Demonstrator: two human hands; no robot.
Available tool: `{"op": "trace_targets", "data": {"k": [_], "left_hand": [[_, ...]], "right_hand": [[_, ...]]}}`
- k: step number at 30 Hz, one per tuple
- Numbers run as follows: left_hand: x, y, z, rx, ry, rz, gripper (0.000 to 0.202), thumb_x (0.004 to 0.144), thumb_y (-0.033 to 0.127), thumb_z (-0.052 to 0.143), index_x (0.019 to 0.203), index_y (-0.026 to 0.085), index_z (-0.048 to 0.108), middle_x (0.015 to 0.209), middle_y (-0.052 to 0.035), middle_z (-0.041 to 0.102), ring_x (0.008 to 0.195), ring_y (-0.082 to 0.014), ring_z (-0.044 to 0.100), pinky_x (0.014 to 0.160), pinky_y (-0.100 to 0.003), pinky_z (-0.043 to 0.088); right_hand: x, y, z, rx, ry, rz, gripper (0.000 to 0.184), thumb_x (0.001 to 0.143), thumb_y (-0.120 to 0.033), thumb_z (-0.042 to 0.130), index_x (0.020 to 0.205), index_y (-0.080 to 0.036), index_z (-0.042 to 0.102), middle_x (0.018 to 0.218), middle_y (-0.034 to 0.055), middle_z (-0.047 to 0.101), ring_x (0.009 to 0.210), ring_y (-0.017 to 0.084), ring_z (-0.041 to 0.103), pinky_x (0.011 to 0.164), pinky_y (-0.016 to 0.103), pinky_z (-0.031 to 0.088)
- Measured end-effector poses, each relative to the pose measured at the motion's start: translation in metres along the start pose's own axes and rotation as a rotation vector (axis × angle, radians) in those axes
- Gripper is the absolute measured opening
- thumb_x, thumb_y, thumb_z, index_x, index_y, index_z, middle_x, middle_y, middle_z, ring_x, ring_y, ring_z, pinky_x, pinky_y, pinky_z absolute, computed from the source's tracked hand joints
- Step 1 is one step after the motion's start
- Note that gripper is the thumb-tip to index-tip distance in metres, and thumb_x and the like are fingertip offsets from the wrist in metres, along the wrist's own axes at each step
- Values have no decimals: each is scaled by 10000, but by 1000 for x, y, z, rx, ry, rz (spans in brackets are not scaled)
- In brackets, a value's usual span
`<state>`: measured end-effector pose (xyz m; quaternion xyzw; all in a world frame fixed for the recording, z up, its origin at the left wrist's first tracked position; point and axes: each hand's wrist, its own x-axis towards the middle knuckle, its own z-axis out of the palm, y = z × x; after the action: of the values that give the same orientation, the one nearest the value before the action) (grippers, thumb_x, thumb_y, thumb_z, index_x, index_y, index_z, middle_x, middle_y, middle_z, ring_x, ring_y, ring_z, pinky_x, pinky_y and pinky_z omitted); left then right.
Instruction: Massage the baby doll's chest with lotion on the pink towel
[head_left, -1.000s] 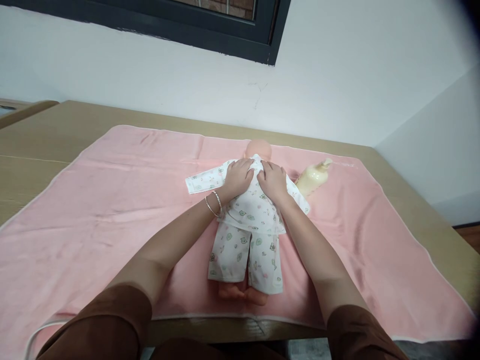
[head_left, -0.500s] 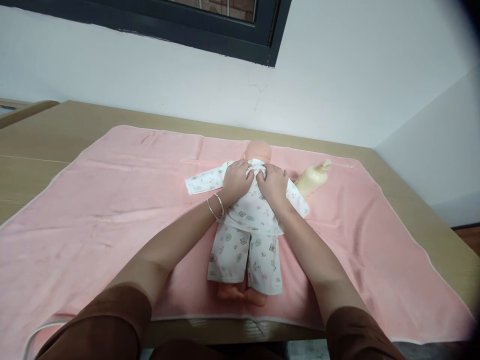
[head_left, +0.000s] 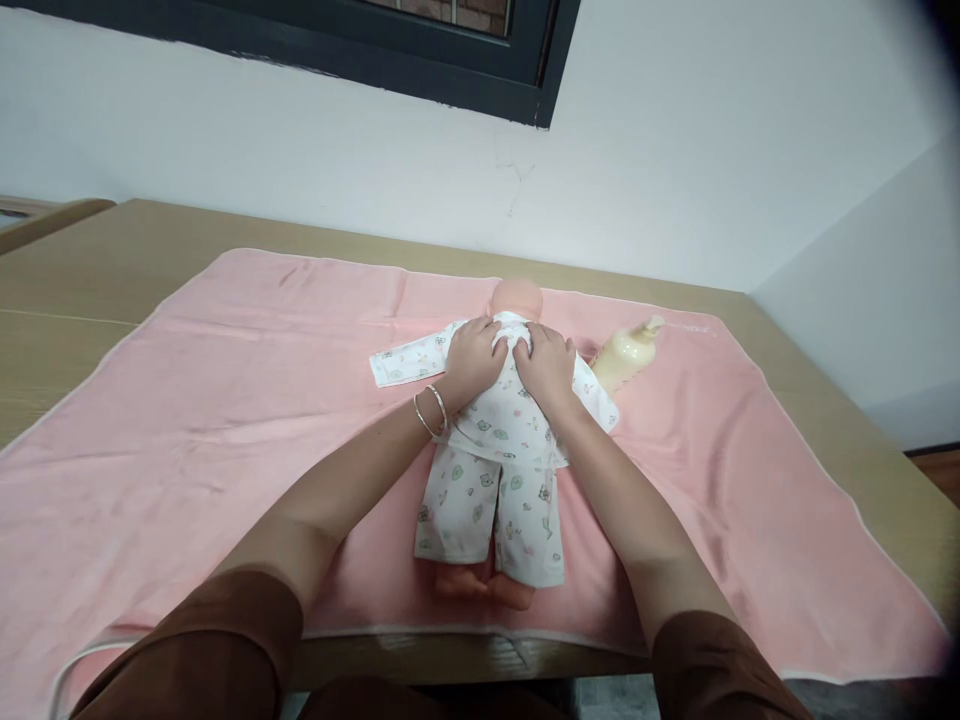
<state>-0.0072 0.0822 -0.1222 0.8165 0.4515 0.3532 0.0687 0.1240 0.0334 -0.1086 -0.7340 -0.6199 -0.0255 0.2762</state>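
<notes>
Doll (head_left: 517, 430) on blanket (head_left: 247, 400), blanket on desk (head_left: 82, 270). Left hand (head_left: 476, 355) and right hand (head_left: 546, 365) side by side on doll's shirt (head_left: 510, 408). Head (head_left: 517, 297) just beyond hands; trousers (head_left: 461, 505), then feet (head_left: 514, 592), on near side of them. One sleeve (head_left: 409, 360) sticks out left of left hand. Bottle (head_left: 626, 358) right of right hand, on blanket. Wall (head_left: 660, 170) and window (head_left: 450, 78) beyond hands, behind desk.

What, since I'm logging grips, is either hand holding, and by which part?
Left hand and right hand lie on the white, printed cloth top, near its collar; whether they pinch it cannot be told.
</notes>
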Motion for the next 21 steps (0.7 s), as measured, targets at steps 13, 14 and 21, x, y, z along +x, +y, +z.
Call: {"op": "trace_targets", "data": {"k": [13,14,21], "left_hand": [[0,-2,2,-11,2,0,345,950,271,427,1150,172,690,1234,-119,683,1190,-274,599,1070,-433,453],[0,-3,2,-13,3,1,347,951,271,427,1151,168,690,1235,-120,683,1190,-273,600,1071,-432,453],[0,-3,3,-19,4,5,369,958,280,424,1190,152,680,1276,-126,669,1210,-274,593,1085,-430,440]], "right_hand": [[0,1,1,30,19,-10,426,956,-298,381,1299,-190,609,1335,125,649,1280,295,530,1169,572,242],[0,1,1,27,18,-8,427,956,-298,380,1299,-188,610,1336,127,648,1280,296,530,1169,572,241],[0,1,1,12,11,-9,436,960,-293,373,1320,-188,595,1355,128,637,1286,290,527,1176,568,238]]}}
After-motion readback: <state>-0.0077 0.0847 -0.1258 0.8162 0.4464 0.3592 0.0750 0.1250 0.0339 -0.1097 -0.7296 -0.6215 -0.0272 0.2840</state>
